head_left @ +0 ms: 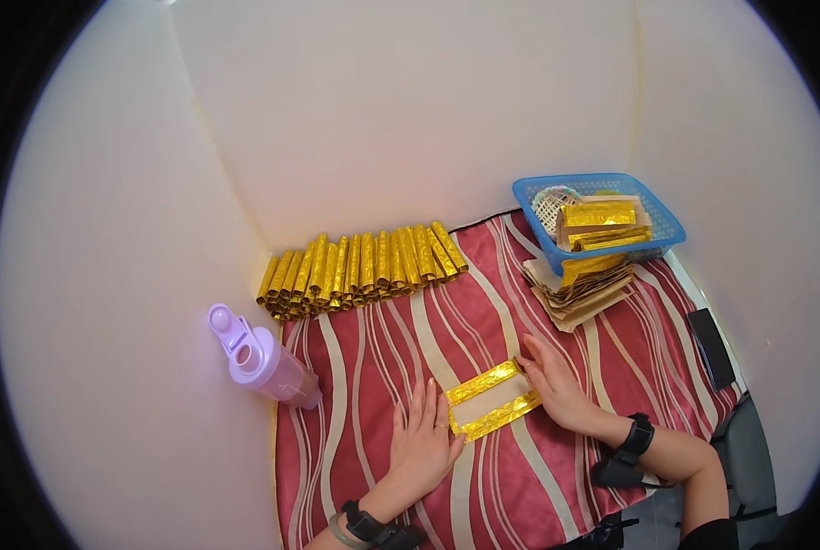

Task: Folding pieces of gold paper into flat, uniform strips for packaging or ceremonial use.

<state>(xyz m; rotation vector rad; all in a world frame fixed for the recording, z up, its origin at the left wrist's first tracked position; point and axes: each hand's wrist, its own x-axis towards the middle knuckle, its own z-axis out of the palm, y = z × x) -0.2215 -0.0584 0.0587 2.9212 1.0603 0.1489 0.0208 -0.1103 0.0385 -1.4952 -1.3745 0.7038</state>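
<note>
Crimson cloth (483, 307) with pale wavy stripes covers the table, pale walls (410, 119) rising at the back and sides; striped cloth shows on every side of the gold-and-beige paper sheet (494, 401), which lies near the middle front, well apart from the gold paper rolls (364, 266) heaped along the back wall; a dark flat device (710, 348) lies near the right edge.

A blue basket (662, 247) at back right holds a white woven piece (549, 211) and gold-and-brown paper; a brown paper stack (586, 302) lies just in front; a lilac bottle (268, 367), cap raised, leans at left.

The left hand (421, 438) is flat, fingers extended, its thumb at the sheet's near-left corner; the right hand (556, 385) touches the right end, fingers curved; whether it pinches, I cannot tell.
</note>
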